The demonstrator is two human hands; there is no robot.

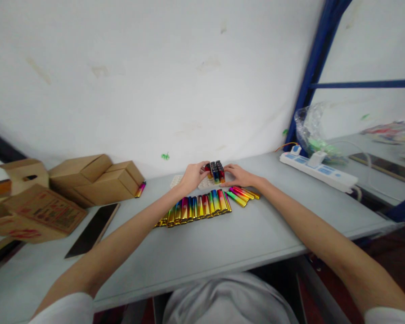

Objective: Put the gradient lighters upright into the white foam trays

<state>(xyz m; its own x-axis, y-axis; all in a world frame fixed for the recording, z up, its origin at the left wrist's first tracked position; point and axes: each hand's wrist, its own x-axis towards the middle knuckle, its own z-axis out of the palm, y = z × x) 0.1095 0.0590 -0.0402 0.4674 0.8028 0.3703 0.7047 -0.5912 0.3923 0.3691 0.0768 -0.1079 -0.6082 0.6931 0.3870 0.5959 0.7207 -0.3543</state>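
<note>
A small cluster of shiny multicoloured tubes with dark tops, which look like lighters [217, 172], stands upright near the wall. My left hand [193, 176] is closed at the cluster's left side, thumb and fingers around a reddish one. From the right, my right hand [238, 175] curls its fingers against the same cluster. A pale tray with round hollows [206, 183] lies under and beside my left hand, partly hidden. Nearer to me lies a long row of gold-ended lighters [202, 206], its left end behind my left forearm. Several loose lighters [242, 195] lie below my right hand.
Cardboard boxes [97, 180] stand at the left, with one more lighter [140, 189] beside them. A dark phone-like slab [92, 229] lies in front of the boxes. At the right are a white power strip [319, 172], a blue frame post [310, 67] and clear plastic wrapping [312, 128].
</note>
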